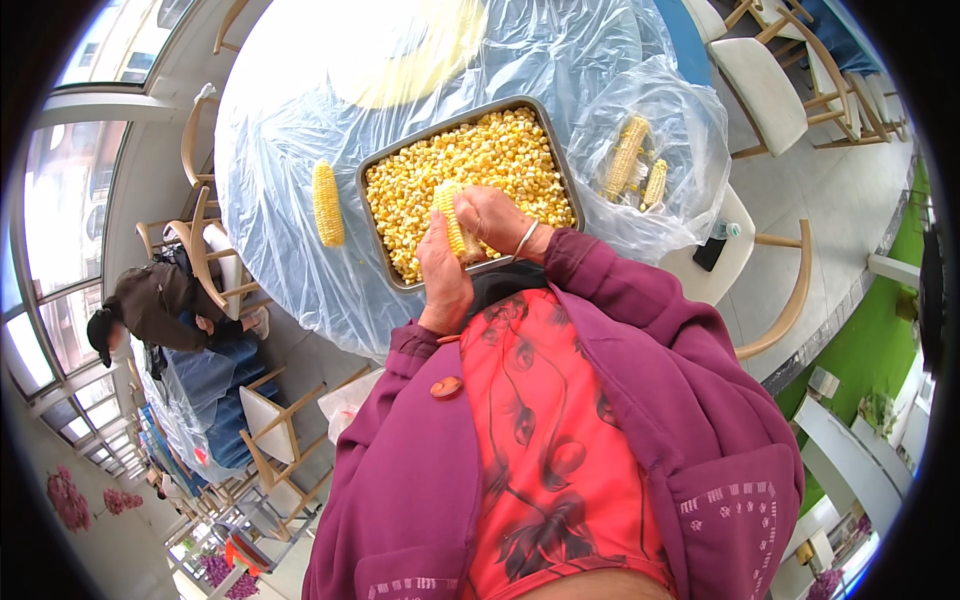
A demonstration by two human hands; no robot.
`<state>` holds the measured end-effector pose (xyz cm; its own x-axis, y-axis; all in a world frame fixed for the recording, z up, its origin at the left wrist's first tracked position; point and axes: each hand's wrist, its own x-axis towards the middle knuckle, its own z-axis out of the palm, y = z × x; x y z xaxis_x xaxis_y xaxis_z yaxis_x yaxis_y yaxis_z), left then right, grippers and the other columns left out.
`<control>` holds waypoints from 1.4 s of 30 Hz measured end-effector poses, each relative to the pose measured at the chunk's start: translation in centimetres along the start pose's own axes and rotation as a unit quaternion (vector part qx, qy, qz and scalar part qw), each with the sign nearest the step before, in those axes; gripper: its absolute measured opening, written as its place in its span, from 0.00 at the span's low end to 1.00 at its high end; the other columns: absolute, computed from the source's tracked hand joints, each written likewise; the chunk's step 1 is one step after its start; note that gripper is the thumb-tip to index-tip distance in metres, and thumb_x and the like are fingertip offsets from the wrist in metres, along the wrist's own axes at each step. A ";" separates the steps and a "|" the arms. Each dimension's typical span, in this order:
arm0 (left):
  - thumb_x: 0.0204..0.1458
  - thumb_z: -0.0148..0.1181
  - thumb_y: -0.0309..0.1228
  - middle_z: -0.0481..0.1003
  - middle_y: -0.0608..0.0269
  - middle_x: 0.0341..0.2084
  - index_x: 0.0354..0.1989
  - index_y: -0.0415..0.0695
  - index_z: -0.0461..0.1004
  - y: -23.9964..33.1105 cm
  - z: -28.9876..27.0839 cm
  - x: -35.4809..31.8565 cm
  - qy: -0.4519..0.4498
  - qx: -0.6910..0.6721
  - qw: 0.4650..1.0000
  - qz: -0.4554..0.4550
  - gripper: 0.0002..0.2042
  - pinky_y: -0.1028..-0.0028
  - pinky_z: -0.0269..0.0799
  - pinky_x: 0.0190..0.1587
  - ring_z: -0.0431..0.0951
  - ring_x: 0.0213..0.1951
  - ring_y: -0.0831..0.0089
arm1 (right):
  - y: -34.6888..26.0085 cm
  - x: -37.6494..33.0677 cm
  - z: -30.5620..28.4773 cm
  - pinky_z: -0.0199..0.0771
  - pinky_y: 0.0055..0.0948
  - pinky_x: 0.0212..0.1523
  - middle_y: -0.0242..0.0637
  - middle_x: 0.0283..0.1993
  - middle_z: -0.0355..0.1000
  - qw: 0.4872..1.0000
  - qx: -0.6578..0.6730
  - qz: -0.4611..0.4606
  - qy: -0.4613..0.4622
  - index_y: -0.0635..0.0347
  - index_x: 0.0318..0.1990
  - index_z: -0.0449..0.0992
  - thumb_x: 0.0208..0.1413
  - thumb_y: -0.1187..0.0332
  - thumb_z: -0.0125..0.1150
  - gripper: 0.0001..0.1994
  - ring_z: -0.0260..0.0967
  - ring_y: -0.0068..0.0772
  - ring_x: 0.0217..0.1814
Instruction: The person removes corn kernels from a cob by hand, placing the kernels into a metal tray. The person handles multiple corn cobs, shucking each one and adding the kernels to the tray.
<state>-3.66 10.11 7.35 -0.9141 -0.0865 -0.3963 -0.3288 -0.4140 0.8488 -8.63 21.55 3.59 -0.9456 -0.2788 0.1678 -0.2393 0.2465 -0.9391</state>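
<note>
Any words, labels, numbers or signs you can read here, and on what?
No text can be read anywhere in the view.
Purple jacket: pale marks low on the front, too small to tell whether writing or pattern.
Corn tray, held cob and clear bag: no print visible.

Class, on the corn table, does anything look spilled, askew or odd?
Nothing stands out. The loose kernels lie inside the tray, one cob rests to its left, and more cobs lie in the clear bag. The plastic sheet is rumpled, but that looks ordinary.
</note>
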 end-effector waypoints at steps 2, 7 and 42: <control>0.63 0.39 0.44 0.74 0.65 0.27 0.40 0.42 0.71 0.0 0.0 0.0 0.011 0.001 1.000 -0.002 0.19 0.74 0.71 0.21 0.74 0.23 0.76 | -0.1 0.0 0.1 0.66 0.47 0.35 0.57 0.28 0.68 1.000 0.003 -0.017 -0.003 0.66 0.29 0.69 0.60 0.60 0.42 0.17 0.67 0.59 0.33; 0.63 0.40 0.43 0.75 0.64 0.27 0.42 0.41 0.71 0.2 0.3 0.0 0.019 -0.041 0.999 0.000 0.18 0.74 0.72 0.22 0.74 0.23 0.76 | 1.0 -0.3 -0.1 0.66 0.46 0.36 0.55 0.28 0.68 1.000 0.023 -0.005 0.006 0.67 0.30 0.68 0.61 0.62 0.38 0.17 0.66 0.59 0.34; 0.64 0.40 0.41 0.75 0.63 0.32 0.47 0.40 0.70 0.3 0.0 0.3 0.011 0.007 0.999 0.052 0.18 0.76 0.72 0.23 0.74 0.26 0.78 | -1.2 1.6 -1.4 0.65 0.18 0.21 0.28 0.23 0.69 0.973 0.191 0.129 0.013 0.65 0.32 0.75 0.60 0.60 0.55 0.15 0.65 0.15 0.21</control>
<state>-4.06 9.92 7.45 -0.9377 -0.1485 -0.3141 -0.2364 -0.3900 0.8900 -10.21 22.13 5.43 -0.9699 -0.2283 -0.0850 0.1008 -0.0584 -0.9932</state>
